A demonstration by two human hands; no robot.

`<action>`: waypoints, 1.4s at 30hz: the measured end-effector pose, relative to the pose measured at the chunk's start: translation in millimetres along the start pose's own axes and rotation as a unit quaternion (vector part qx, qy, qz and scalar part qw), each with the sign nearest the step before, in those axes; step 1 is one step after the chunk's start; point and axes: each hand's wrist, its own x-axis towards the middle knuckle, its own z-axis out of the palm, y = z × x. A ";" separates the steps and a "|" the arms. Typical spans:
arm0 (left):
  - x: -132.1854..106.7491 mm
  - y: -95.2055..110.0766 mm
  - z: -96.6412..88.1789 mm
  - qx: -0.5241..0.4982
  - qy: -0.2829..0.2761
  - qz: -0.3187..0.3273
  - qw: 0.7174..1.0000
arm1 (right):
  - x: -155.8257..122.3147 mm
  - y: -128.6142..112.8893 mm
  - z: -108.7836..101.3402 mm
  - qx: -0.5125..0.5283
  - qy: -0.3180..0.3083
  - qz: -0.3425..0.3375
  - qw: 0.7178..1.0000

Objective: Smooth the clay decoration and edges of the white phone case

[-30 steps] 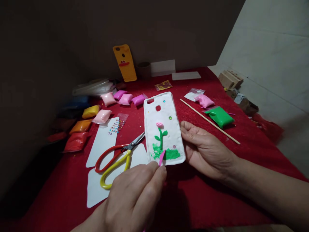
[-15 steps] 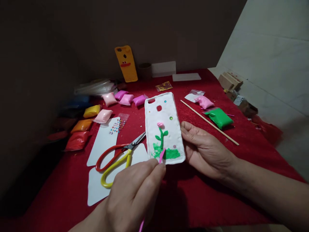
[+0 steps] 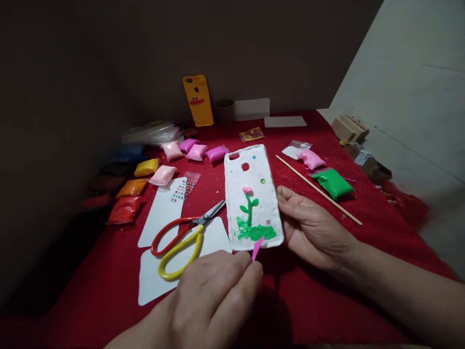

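Note:
A white phone case (image 3: 238, 194), coated in what looks like clay, tilts up over the table. It bears a pink flower bud (image 3: 247, 190) on a green stem, green clay (image 3: 256, 232) like grass at its lower end, and a few small gems. My right hand (image 3: 312, 228) grips the case by its right edge, thumb on the near side, other fingers partly hidden behind. My left hand (image 3: 218, 291) is closed around a pink clay tool (image 3: 257, 247), whose flat tip is at the case's bottom edge, by the grass. I cannot tell whether the tip touches.
Scissors (image 3: 198, 230) with red and yellow handles lie on white cards (image 3: 156, 276) at left, near a gem sheet (image 3: 183, 189). Coloured clay packets (image 3: 125, 209) line the left. A wooden stick (image 3: 319, 190) and green clay packet (image 3: 333, 183) lie right. A yellow case (image 3: 199, 104) stands behind.
The pink tool's tip has moved off the middle of the green grass, down and right to the case's bottom edge. The whole view has shifted slightly; the right hand keeps its hold.

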 end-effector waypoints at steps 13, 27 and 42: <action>9.0 -10.4 -1.6 -0.278 0.038 -0.234 0.931 | 1.8 0.5 -0.4 -0.028 0.005 -0.021 0.999; 25.5 -5.3 3.3 -0.387 0.035 -0.444 0.807 | -3.4 4.6 6.5 -0.029 -0.034 -0.036 0.998; 22.0 -13.5 2.0 -0.429 0.055 -0.470 0.770 | -0.6 3.5 3.3 -0.032 -0.024 -0.029 0.999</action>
